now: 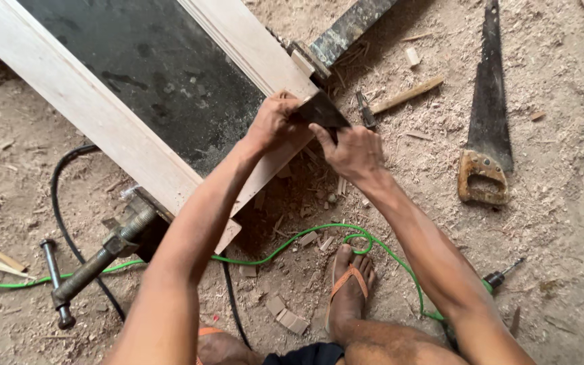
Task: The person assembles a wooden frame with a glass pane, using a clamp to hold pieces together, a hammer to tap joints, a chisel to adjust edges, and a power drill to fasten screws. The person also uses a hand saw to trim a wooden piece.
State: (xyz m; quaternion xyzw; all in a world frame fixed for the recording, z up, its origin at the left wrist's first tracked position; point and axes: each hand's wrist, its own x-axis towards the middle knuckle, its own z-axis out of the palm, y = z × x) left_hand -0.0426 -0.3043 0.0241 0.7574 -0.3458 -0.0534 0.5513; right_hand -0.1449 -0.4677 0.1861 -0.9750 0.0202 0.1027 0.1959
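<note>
A pale wooden frame with a dark panel inside lies slanted across the sandy floor. Both my hands meet at its right corner. My left hand grips a dark flat metal blade pressed against the frame's edge. My right hand holds the same blade from the right side, fingers on its lower edge. A long metal bar clamp grips the frame's near end, and its other end shows at the far corner.
A rusty handsaw lies on the floor to the right. A green cord and black cable loop across the sawdust. Wood offcuts, a stick, a drill tip and my sandalled foot are near.
</note>
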